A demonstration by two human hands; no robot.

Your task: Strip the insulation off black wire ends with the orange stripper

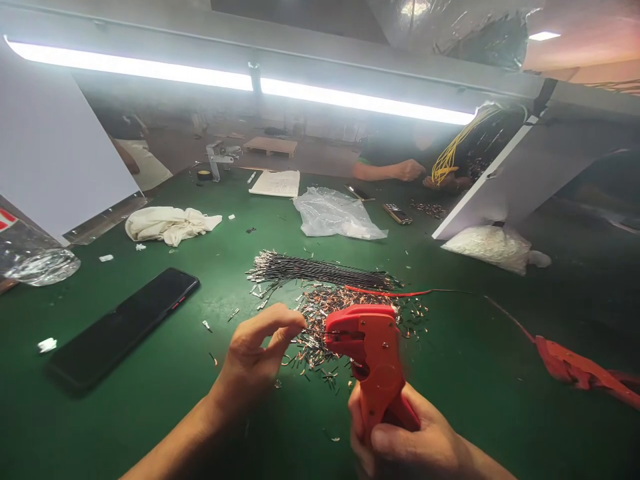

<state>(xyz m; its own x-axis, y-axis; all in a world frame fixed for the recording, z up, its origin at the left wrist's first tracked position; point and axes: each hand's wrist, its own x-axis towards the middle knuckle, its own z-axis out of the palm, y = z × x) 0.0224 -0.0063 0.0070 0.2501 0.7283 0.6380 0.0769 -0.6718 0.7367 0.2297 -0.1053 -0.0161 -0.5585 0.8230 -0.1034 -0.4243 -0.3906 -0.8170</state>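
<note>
My right hand [407, 433] is wrapped round the handles of a red wire stripper [383, 353], its jaws pointing left. Thumb and forefinger of my left hand [265, 343] pinch a thin black wire [314, 331], whose other end runs into the stripper's jaws. Beneath and behind the tool lies a heap of short wire scraps [320, 303], some showing orange copper-coloured bits. Just beyond it, a bundle of black wires [320, 270] with metal terminals at the left end rests on the green table [220, 413].
A black phone [125, 327] lies at left, a white cloth [170, 225] behind it. Further back are a plastic bag [337, 213] and notebook [275, 183]. At right are a red strip-like object [575, 367] and a filled bag [490, 247]. Across the table, a person's hands [410, 170] are near yellow wires [447, 157].
</note>
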